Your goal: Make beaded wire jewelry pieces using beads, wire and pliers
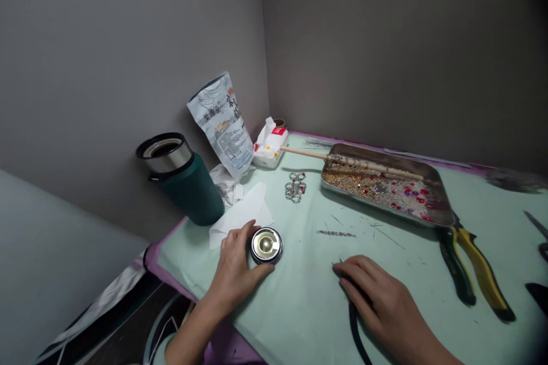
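Observation:
My left hand [237, 259] has its thumb and fingers curled round the sides of a round bottle lid [266, 246], black-rimmed with a shiny metallic face turned up, at table height. White paper [244, 214] lies just behind that hand. My right hand [381, 302] is closed round black-handled pliers [356, 328]; their small tips point left and stand apart, while most of the tool is hidden under the fingers. Beyond the tips lies a short beaded chain [336, 234], with thin wire pieces scattered about it. Further back is a small heap of beaded rings [295, 188].
A green bottle [194, 188] with its top uncovered stands at left. A white pouch [225, 125] and tissue pack [271, 145] are behind it. A metal tray [385, 214] of beads carries a wooden stick [303, 152]. Yellow-and-green pliers [479, 268] lie at right.

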The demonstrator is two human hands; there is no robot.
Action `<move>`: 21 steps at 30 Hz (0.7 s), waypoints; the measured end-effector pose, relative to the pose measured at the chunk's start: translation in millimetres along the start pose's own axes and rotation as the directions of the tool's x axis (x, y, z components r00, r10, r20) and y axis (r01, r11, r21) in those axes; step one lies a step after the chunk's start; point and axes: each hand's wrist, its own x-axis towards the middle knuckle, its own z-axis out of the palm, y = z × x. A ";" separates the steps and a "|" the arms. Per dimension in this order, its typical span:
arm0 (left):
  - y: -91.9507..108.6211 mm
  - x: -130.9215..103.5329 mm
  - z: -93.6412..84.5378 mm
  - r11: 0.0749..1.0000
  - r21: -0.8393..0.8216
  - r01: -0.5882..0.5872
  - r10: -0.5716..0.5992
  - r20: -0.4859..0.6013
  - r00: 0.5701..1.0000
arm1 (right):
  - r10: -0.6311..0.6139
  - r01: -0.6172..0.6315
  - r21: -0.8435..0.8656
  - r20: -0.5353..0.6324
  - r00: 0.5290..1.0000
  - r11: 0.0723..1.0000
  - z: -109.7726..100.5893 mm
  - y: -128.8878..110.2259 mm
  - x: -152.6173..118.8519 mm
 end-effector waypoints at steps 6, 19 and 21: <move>-1.3 0.4 -1.6 0.999 -0.046 -0.017 0.018 0.019 1.000 | -0.001 0.001 0.016 0.023 1.000 1.000 1.5 2.1 -1.6; 57.6 4.5 -51.8 0.960 -0.097 -0.263 0.275 0.149 0.950 | 0.027 -0.029 0.048 0.048 0.998 0.998 0.4 -0.2 -0.2; 70.2 4.2 -61.5 0.953 -0.117 -0.279 0.296 0.169 0.940 | 0.036 -0.040 0.057 0.055 0.998 0.998 -0.7 -1.1 0.3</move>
